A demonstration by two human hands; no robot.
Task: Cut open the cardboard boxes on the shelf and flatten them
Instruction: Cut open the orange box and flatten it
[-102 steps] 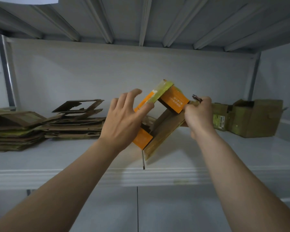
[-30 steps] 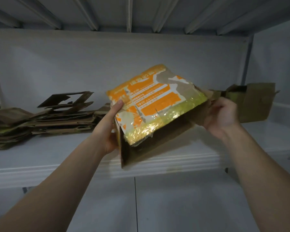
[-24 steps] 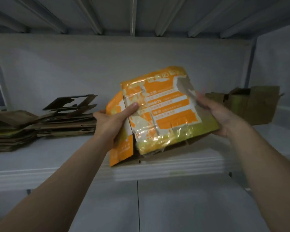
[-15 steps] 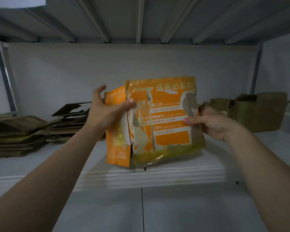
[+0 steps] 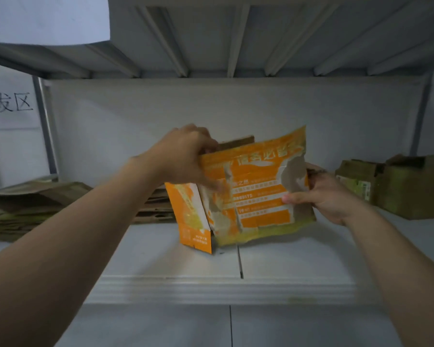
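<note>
While both hands hold it, box [image 5: 256, 196]: upright and half collapsed on the shelf [image 5: 298, 261], with its orange front toward the camera and a side panel folded out at its left. Its lower left corner seems to touch the shelf.
Left hand [image 5: 186, 156]: curled over the box's top left edge, thumb on the front face.
Right hand [image 5: 323, 196]: pinches the box's right edge, thumb in front and fingers behind. A dark bit shows above them; I cannot tell whether it is a cutter.
Stack [image 5: 35, 204]: flattened cardboard left of the box, beyond the left arm.
Brown box [image 5: 406, 186]: right of the box, well apart, not yet flattened.
Risk, seam: torn film hangs loose on the box's front. If some tape is uncut, pressing may buckle a panel instead of folding it on its crease.
Risk, slip: the film looks glossy under both thumbs, so the box could slide out and fall past the shelf's front edge.
Risk, blade: if the right hand does carry a cutter, squeezing the box with it brings the edge close to the fingers.
Risk, stack: a hasty swing left from the box could knock the stack askew.
</note>
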